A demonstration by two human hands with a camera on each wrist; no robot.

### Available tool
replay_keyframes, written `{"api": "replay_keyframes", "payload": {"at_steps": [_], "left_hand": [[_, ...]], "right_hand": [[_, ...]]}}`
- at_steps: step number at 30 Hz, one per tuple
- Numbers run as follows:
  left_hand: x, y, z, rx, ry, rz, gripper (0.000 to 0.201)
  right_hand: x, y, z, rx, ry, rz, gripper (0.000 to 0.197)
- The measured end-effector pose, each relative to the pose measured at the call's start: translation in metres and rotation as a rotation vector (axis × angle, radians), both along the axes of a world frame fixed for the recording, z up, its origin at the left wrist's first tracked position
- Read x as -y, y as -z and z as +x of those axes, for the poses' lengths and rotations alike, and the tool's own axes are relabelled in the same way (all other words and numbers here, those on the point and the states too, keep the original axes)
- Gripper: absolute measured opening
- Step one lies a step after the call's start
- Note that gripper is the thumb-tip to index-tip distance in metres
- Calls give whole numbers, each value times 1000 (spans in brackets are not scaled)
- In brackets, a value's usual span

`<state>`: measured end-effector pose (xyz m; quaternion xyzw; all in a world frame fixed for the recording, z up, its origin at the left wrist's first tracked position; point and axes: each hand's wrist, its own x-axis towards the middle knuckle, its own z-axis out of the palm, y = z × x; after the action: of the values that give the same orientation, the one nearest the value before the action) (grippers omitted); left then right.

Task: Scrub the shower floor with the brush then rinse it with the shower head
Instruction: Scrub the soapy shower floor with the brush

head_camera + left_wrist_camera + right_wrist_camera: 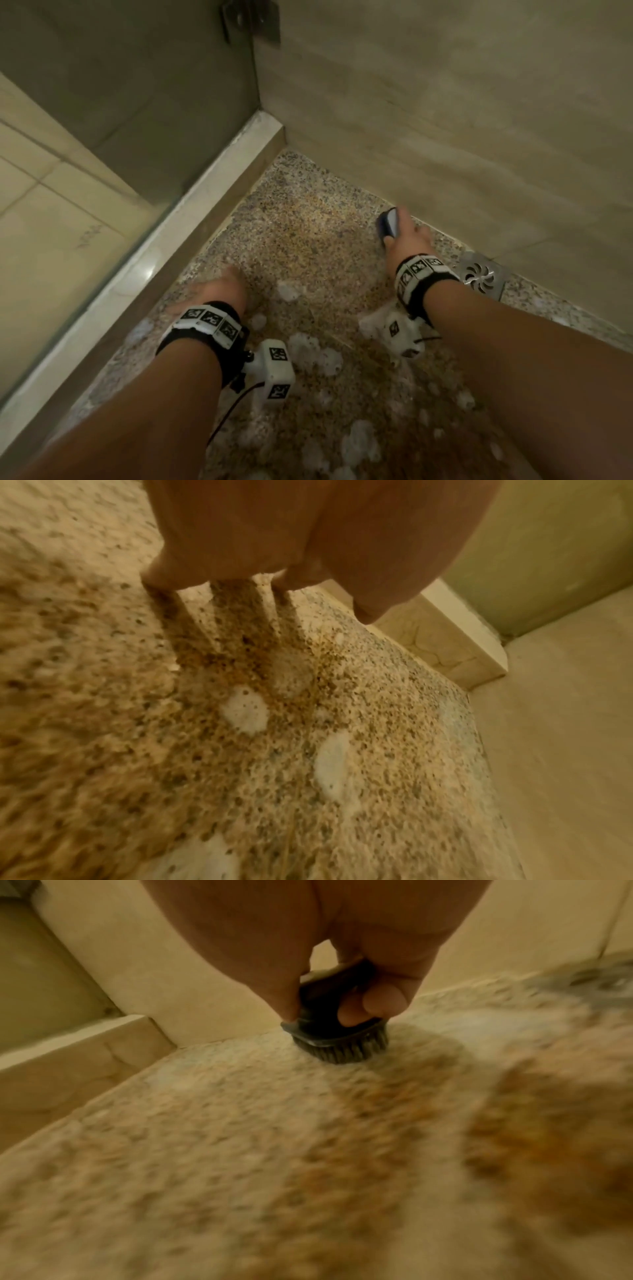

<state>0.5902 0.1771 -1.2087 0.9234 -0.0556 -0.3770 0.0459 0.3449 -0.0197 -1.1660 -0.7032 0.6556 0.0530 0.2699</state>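
The speckled granite shower floor [308,240] is wet, with patches of white foam [315,353]. My right hand [407,233] grips a dark round scrub brush [388,222] by its top. In the right wrist view the brush [339,1039] stands bristles-down on the floor [274,1150], close to the back wall. My left hand [219,287] rests on the floor by the raised curb; in the left wrist view its fingertips [161,577] press straight down on the stone [342,696] near foam blobs [245,710]. No shower head is in view.
A steel floor drain [483,275] sits at the wall's foot, right of my right wrist. A beige tiled wall [445,120] bounds the far side. A stone curb [191,212] and a glass panel [137,102] with a metal hinge [251,20] bound the left.
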Motion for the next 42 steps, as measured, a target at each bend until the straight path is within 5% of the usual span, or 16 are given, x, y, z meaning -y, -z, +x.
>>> {"api": "replay_keyframes", "payload": {"at_steps": [3, 8, 13, 18, 22, 25, 28, 32, 34, 39, 42], "left_hand": [[7, -14, 1, -94, -46, 5, 99], [14, -32, 0, -137, -42, -32, 88], [16, -36, 1, -148, 19, -11, 85], [0, -27, 8, -160, -18, -41, 98], [-18, -34, 7, -142, 59, 48, 52], [-32, -40, 6, -159, 14, 164, 53], [-39, -35, 6, -169, 167, 166, 42], [-34, -45, 13, -176, 365, 181, 39], [-35, -43, 15, -185, 443, 170, 41], [-44, -10, 21, -216, 404, 191, 56], [-47, 3, 21, -206, 331, 138, 60]], "right_hand": [[-21, 6, 40, 92, -14, -1, 63], [-90, 13, 95, 182, -365, 33, 65], [-102, 13, 81, 106, -633, 69, 68], [-42, 4, 40, 52, -307, 33, 65], [-38, 2, 60, 22, -158, 26, 65], [-94, 5, 97, 102, -392, 53, 66], [-153, 10, 106, 81, -768, 136, 70], [-135, 11, 80, 30, -950, 94, 70], [-100, 9, 72, -3, -889, 25, 69], [-30, 4, 106, -54, -392, -34, 64], [-50, 8, 143, 6, -509, -66, 62]]}}
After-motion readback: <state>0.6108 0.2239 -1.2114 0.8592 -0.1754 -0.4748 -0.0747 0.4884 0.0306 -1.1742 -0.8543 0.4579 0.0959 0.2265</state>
